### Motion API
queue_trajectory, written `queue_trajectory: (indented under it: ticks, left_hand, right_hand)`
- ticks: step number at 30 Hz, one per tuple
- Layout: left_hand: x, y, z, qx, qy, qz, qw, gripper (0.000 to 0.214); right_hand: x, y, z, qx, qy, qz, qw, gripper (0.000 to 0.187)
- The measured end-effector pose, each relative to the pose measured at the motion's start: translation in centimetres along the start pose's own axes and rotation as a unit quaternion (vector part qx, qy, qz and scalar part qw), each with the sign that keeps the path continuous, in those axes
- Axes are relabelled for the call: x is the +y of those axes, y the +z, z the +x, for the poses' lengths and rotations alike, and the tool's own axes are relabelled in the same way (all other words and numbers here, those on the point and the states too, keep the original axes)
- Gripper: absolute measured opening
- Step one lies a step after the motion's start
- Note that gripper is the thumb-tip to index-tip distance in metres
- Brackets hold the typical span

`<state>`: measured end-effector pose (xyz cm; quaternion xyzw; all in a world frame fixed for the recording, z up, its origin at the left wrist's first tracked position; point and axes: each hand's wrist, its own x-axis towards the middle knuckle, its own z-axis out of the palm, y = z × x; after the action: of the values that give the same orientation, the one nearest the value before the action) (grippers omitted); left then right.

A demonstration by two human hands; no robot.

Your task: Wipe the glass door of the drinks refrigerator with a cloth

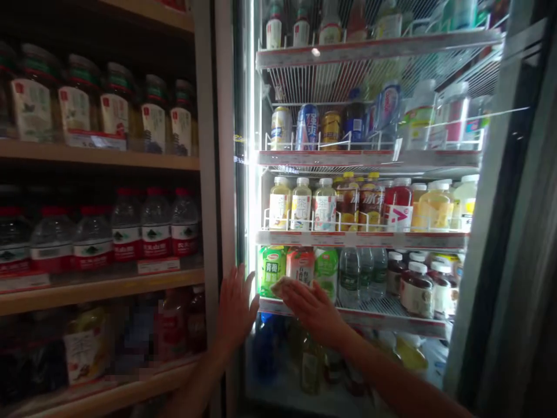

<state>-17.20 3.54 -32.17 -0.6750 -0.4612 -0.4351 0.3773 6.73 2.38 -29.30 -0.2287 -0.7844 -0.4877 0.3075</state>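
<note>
My right hand [311, 305] reaches up from the lower right to the glass door of a lit drinks fridge. Under its fingers is a small pale cloth [282, 285], pressed to the glass. The cloth is partly covered by the fingers. My left hand [237, 305] rests with fingers spread on the left edge of the door, beside the bright light strip [252, 191], and holds nothing. Behind the glass near the cloth stand a green carton-like drink pack [272, 267], a red one [300, 261] and another green one [326, 270].
Several fridge shelves [361, 239] carry bottles and cans. Left of the door, a wooden rack [100, 159] holds tea bottles [32, 104] and red-capped water bottles [154, 226]. A dark door frame [500, 232] borders the right side. Reflections show on the glass.
</note>
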Motion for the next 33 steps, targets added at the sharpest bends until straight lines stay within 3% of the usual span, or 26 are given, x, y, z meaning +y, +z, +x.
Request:
queue_trajectory:
  ticks: [6,11,16,19,22,27,31,33]
  left_hand:
    - [-2.0,-1.0,-0.4,0.013,-0.022,0.016,1.000,0.050]
    - [-3.8,-2.0,-0.1,0.021,-0.022,0.027,0.999,0.053]
    - [-5.2,-3.1,0.5,0.040,-0.035,0.015,0.998,0.054]
    - [-5.6,-3.5,1.0,0.044,-0.035,0.012,0.998,0.056]
    - [-5.7,-3.8,1.8,0.051,-0.031,0.012,0.998,0.056]
    - [-5.2,-3.8,4.0,0.067,-0.039,0.001,0.997,0.053]
    - [-4.5,-3.5,6.3,0.087,-0.029,0.001,0.996,0.051]
    - [-4.1,-3.5,7.7,0.096,-0.023,0.004,0.995,0.051]
  right_hand:
    - [-1.2,1.0,4.2,0.027,0.110,0.002,0.994,0.048]
    - [-3.5,2.0,5.5,-0.007,-0.015,0.040,0.999,0.052]
    - [-3.5,3.3,8.4,0.041,0.067,0.036,0.996,0.053]
    - [-3.6,3.7,8.9,0.020,0.002,0.056,0.998,0.050]
    - [-2.6,3.5,9.8,0.006,-0.051,0.061,0.997,0.052]
    - [1.2,2.5,13.1,0.077,0.069,0.000,0.995,0.059]
    - [2.9,1.5,13.9,0.051,0.002,0.012,0.999,0.059]
    - [3.9,1.0,14.5,0.046,0.004,0.012,0.999,0.061]
